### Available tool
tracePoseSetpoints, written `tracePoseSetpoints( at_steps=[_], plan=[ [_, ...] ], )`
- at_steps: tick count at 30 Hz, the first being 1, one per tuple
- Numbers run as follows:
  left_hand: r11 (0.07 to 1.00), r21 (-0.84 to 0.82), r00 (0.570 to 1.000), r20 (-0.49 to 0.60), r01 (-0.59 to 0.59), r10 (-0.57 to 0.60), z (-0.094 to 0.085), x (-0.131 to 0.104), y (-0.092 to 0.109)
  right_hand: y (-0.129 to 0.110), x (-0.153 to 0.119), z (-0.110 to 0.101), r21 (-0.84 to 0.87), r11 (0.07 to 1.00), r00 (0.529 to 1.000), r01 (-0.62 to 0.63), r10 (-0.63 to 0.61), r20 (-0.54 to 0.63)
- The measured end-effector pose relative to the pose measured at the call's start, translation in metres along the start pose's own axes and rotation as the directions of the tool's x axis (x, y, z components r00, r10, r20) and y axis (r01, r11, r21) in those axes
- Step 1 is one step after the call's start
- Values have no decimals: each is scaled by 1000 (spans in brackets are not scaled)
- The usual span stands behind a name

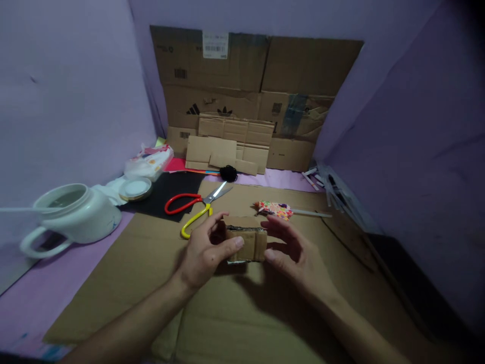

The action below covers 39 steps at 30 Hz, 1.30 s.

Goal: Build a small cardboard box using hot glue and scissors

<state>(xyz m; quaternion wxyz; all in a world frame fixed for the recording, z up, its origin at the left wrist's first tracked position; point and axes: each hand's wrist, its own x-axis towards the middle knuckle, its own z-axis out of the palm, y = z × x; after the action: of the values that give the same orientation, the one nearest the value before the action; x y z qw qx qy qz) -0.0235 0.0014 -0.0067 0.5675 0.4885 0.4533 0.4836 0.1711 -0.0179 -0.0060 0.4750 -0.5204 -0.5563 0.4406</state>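
A small cardboard box [248, 245] with dark lines along its upper edge is held up over the cardboard sheet [212, 323]. My left hand [206, 253] grips its left side, thumb across the front and fingers behind. At the right end, my right hand [293, 253] curves around the box, thumb tip at the front lower corner and fingers by the top edge. Just behind my left hand lie scissors [206, 201] with one red and one yellow handle, blades apart. A flower-patterned glue gun [275, 209] with a white stick rests beyond my right hand.
On the left stand a white pot [85, 215] and a round lid [135, 188]. Black paper [170, 189] lies under the scissors' red handle. A black yarn bundle [228, 173] sits before leaning cardboard pieces [212, 149]. Plastic packaging [337, 189] lies right, near a dark slab [409, 278].
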Motion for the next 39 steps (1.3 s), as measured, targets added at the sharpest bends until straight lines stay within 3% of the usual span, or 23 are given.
tracePoseSetpoints(
  at_steps=[3,5,7,8,10,14,20,23,25,31,35,39],
  plan=[
    [1000,8,1000,-5,2,-2,0,1,0,2,8,-10,-256,965,970,-49,-14,-241],
    [999,42,1000,-10,-2,2,1,1,1,5,17,-23,-497,846,930,-193,-3,-367],
    [997,70,1000,-15,-8,9,3,1,3,10,27,-35,-654,688,929,-313,79,-361],
    [997,76,1000,-14,-14,15,3,1,3,13,32,-39,-667,674,932,-316,91,-350],
    [997,78,1000,-8,-23,24,4,0,4,17,40,-42,-662,687,943,-301,110,-315],
    [997,70,999,-40,-22,25,2,-1,3,23,48,-36,-537,796,953,-280,161,-257],
    [999,31,996,-81,-27,30,-3,2,-2,9,36,-26,-158,963,970,-219,198,-138],
    [999,16,994,-101,-38,39,-5,4,-2,-6,20,-24,134,973,981,-190,194,-15],
    [999,14,990,-133,-44,46,-6,5,-2,-14,9,-25,227,959,985,-171,173,8],
    [999,38,972,-231,-23,31,-7,8,0,-23,-11,-25,212,963,983,-167,145,116],
    [999,50,968,-252,15,-2,-6,8,2,-17,-13,-22,-97,995,1000,-31,31,-4],
    [985,166,959,-282,46,3,-4,5,7,-10,-10,-20,-276,956,995,102,-95,40]
  ],
)
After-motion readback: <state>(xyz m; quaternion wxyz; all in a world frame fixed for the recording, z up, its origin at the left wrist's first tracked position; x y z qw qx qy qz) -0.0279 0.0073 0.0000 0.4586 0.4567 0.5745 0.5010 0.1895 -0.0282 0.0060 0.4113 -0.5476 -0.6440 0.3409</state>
